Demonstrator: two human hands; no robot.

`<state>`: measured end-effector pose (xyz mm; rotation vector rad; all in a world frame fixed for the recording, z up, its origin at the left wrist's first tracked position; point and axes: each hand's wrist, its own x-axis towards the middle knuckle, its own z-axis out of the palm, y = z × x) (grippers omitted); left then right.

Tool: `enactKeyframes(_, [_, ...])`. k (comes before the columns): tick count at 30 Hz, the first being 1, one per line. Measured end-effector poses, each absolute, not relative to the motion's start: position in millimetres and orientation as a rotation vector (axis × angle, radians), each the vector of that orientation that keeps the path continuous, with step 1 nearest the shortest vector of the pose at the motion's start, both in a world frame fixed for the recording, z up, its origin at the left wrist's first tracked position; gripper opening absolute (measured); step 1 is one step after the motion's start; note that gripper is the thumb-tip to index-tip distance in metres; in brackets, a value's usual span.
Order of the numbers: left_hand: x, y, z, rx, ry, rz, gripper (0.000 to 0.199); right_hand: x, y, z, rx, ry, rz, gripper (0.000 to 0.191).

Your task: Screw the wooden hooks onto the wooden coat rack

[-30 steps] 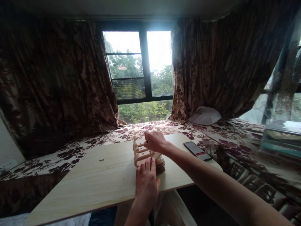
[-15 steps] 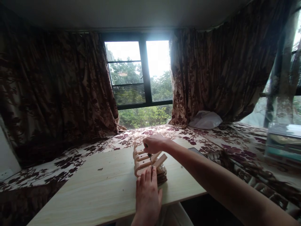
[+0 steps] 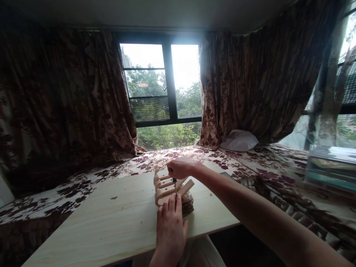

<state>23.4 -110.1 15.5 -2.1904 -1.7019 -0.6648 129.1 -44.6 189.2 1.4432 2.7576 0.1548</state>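
Clasps a thin, dark-ended screwdriver-like tool [image 3: 175, 181] in the right hand [image 3: 180, 168], grip clenched, out over the far part of a slatted wooden piece [image 3: 166, 191]. Points the shaft down, close to upright, toward the fingertips of the left hand [image 3: 170, 224], stretched forward over the near end of the wood; hides the tip there. Cannot tell between pinching and mere pressing in the left grip. Leaves the wooden piece right of the middle on the table [image 3: 83, 226], just beside a brownish bundle [image 3: 189, 204] on the right. Compared with a second ago, appears to raise the right wrist a little farther from the left fingertips, baring more of the shaft and a pale wooden bar [image 3: 187, 188] slanting above the bundle, and covering most of the phone [image 3: 228, 175] with the right forearm [image 3: 236, 200]. Shows no clear shift of the wood under the left hand. Suggests, as a judgement, a turn or re-angling of the tool at much the same spot, with steady bracing on the near side.
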Motion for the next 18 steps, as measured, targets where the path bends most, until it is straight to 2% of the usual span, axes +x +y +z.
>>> enactKeyframes(18, [26.8,-112.1,22.4,-2.216,-1.768,-0.615,0.061,129.5,-38.9,190.2,1.471,2.720,0.101,0.028])
